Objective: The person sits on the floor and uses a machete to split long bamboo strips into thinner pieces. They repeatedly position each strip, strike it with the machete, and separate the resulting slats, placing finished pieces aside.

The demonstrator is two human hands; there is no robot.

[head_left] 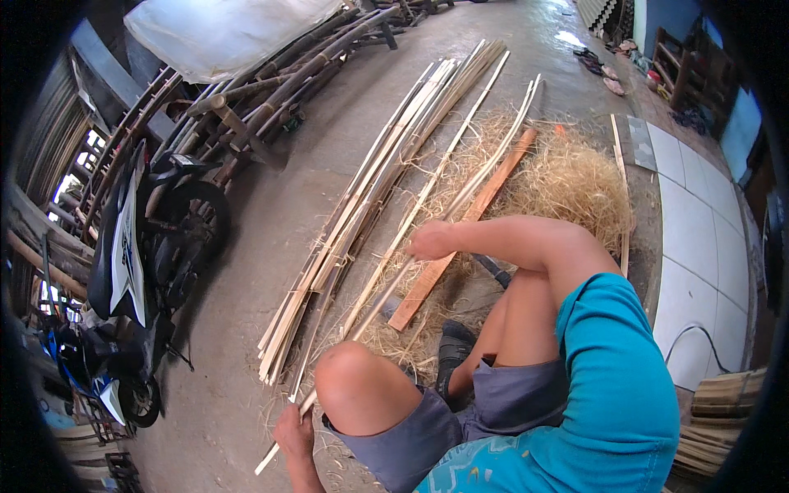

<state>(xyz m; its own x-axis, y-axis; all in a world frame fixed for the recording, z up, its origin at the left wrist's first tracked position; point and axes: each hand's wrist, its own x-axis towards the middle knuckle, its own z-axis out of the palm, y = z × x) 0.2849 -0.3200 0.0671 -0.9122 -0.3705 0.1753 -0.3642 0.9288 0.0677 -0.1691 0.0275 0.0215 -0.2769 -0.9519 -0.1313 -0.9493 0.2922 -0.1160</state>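
Fingers closed, my left hand (294, 429) grips the lower end of a long, thin bamboo strip (380, 306) beside my bent left knee. My right hand (431, 240) is closed around the same strip farther up, with my arm reaching across from the right. Beyond that hand, pale strips run on up the floor; I cannot tell which belong to the held one. A reddish-brown wooden plank (501, 189) lies tilted under my right forearm. Close to my right leg is a dark handle-like piece (491, 269), mostly hidden.
A bundle of long bamboo strips (362, 201) lies left of my hands. Curly shavings (575, 181) heap up at the right, near white floor tiles (690, 246). Motorbikes (131, 246) and stacked bamboo poles (279, 90) stand at the left. Sandals (612, 82) lie far right.
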